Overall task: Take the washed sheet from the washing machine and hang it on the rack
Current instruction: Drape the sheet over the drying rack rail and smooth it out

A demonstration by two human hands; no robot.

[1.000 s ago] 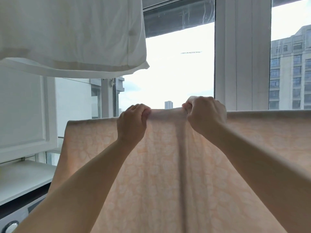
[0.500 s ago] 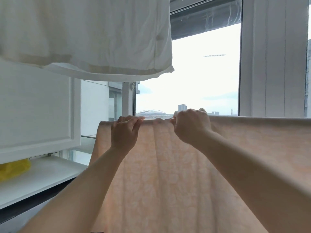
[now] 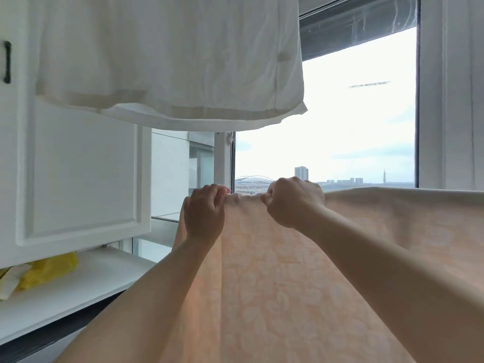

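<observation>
Holding the sheet (image 3: 301, 284) up by its top edge, both hands close together at window height. Left hand (image 3: 203, 214): fingers curled over the edge, pinching the fabric. Right hand (image 3: 294, 203): fisted on the same edge, just beside the left, with a short bunched bit of cloth between them.

Where we are, judging from this view: sheet is out of the washing machine, so step one is done. The peach, leaf-patterned cloth runs from the left hand off to the right in a straight line and falls toward us. We can't tell if that line lies over a rack bar or is only pulled taut; no bar shows. The left end drops away behind the left wrist.

Left to do, as we read it: confirm it sits on the rack, spread the gathered part, let go. A white garment (image 3: 170, 61) hangs overhead and a white cabinet (image 3: 78, 179) stands to the left, both apart from the sheet.
</observation>
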